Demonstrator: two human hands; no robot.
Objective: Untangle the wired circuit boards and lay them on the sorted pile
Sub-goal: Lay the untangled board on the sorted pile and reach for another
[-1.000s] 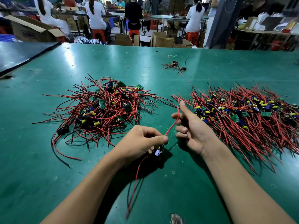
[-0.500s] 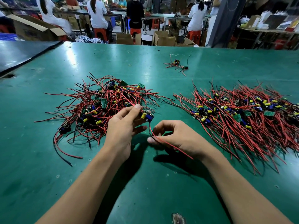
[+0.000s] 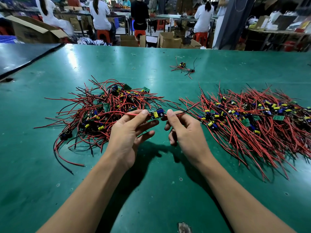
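One small green circuit board (image 3: 157, 113), fitted with yellow and blue capacitors, held clear of the green counter (image 3: 50, 165) between two hands. Immediately left of the board: left hand (image 3: 127, 137), thumb and forefinger pinching the red wire (image 3: 117, 112) right at the board's edge, remaining fingers loosely spread below. Immediately right of the board: right hand (image 3: 183, 132), thumb and forefinger closed on the leads at the opposite edge, other fingers curled underneath, a black wire (image 3: 185, 111) trailing out past the thumb. Left of and beyond the board: tangled pile (image 3: 107, 111) of like boards lying on the counter, red and black wires looping in every direction, near edge just behind the left hand. Right of the board: sorted pile (image 3: 252, 121), wires combed roughly one way, boards gathered along the middle, nearest wire tips close to the right hand; contact between these tips and the black wire cannot be told. Far beyond the board, slightly to the right: small loose cluster (image 3: 182, 68) of boards and wires, well apart from both piles. Farther beyond the board still, past the counter's far edge: cardboard boxes (image 3: 33, 31), red stools (image 3: 102, 35), seated people (image 3: 99, 14) in white tops, backs turned.
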